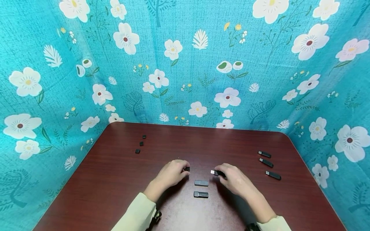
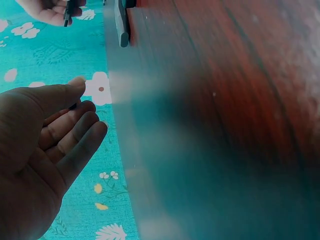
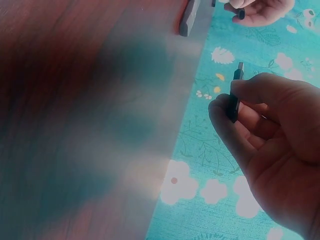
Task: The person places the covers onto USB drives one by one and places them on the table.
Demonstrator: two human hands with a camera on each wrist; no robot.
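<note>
A blue flowered cloth (image 1: pixel 185 77) hangs behind a dark red-brown table (image 1: pixel 115 183). With the gap between the hands as the middle of the dial, the left hand (image 1: pixel 171 172) is at nine o'clock and the right hand (image 1: pixel 235 180) at three, thumb and fingers of each drawn together. The right hand pinches a black memory stick (image 1: pixel 221 173), its metal plug (image 1: pixel 213 172) pointing to nine. Three more sticks (image 1: pixel 266 162) lie farther out at three o'clock, plugs bare and turned between nine and ten. At six lie a grey stick (image 1: pixel 201 183) and, just beyond it, a dark stick (image 1: pixel 200 194). The left hand pinches a black cap (image 1: pixel 188 169), apart from the plug; three small caps (image 1: pixel 141 143) sit in a row near ten.
</note>
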